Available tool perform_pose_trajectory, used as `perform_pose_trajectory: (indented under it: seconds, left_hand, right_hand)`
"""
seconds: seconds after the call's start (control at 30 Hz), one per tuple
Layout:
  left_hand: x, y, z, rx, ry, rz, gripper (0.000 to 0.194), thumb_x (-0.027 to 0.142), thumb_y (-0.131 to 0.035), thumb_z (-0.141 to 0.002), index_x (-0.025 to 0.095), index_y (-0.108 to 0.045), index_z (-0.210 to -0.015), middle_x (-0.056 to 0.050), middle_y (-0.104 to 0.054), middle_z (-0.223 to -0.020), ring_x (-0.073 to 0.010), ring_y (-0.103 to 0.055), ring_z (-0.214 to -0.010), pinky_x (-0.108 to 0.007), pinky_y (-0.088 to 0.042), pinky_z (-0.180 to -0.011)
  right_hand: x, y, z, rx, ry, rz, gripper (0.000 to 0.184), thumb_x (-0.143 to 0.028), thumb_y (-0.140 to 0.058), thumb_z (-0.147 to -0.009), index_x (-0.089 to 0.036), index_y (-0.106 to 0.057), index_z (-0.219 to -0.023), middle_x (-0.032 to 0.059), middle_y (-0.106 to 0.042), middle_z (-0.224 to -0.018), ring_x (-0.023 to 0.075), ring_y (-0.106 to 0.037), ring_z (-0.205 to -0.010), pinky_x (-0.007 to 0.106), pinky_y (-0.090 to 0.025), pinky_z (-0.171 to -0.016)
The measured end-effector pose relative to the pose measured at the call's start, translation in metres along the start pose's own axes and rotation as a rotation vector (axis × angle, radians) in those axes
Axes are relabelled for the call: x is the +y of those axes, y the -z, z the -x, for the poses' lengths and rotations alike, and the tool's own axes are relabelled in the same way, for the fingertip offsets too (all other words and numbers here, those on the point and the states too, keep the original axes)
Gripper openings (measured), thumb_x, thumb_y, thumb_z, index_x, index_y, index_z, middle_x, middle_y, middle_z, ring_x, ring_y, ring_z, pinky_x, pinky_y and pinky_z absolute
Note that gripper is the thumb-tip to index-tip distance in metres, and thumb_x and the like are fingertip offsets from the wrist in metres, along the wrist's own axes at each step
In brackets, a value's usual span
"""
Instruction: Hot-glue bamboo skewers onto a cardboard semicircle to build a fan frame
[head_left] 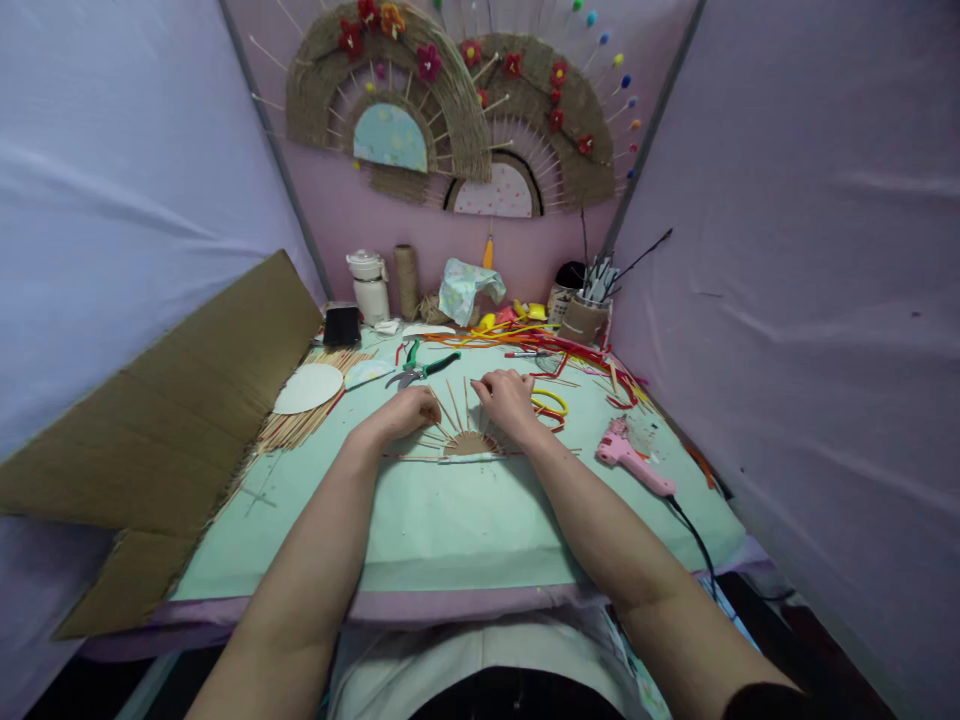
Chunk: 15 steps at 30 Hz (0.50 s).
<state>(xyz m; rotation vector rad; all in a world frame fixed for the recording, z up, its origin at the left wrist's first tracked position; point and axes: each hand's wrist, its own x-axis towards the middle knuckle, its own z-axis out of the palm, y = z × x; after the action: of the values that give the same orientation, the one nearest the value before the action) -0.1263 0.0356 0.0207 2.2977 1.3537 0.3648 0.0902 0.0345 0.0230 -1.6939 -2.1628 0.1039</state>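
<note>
A small brown half-disc (466, 446) lies on the mint-green mat (450, 520), with thin wooden sticks (454, 402) fanning out from it. My left hand (409, 410) rests curled at the fan's left side, fingers closed over the sticks there. My right hand (507, 396) sits at the fan's right side, fingers bent down onto a stick. What each hand pinches is too small to make out.
Green-handled pliers (420, 369) lie just beyond the hands. A pink glue gun (630, 457) with a black cord is at right. A stick bundle (304, 420), white half-discs (309, 388) and leaning cardboard (165, 420) are at left. Coloured strips (570, 355), twine spool (406, 280) and a jar (370, 285) stand behind.
</note>
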Motion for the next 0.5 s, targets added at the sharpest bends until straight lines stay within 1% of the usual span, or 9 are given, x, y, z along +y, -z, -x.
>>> perform_pose_trajectory:
  seconds: [0.27,0.5]
  left_hand:
    - [-0.0035,-0.0003,-0.0023,0.012,-0.009,-0.025,0.015,0.013,-0.064,-0.071,0.014,-0.078,-0.076,-0.008,-0.069,-0.085,-0.0197,-0.059,-0.077,-0.032,-0.045,-0.076]
    - [-0.0038,-0.0011,-0.0025,0.005,-0.019,-0.049,0.016,0.013,-0.064,-0.072,0.014,-0.079,-0.078,-0.009,-0.070,-0.087,-0.0199,-0.059,-0.078,-0.032,-0.045,-0.077]
  right_hand:
    - [-0.0002,-0.0011,0.0000,0.006,0.003,-0.007,0.037,-0.036,-0.045,-0.104,-0.021,-0.075,-0.088,0.0087,-0.075,-0.101,0.0237,-0.055,-0.100,0.036,-0.020,-0.076]
    - [0.0006,-0.0037,-0.0005,0.007,0.009,-0.003,0.037,-0.035,-0.045,-0.103,-0.021,-0.074,-0.085,0.0086,-0.075,-0.099,0.0233,-0.055,-0.098,0.035,-0.019,-0.075]
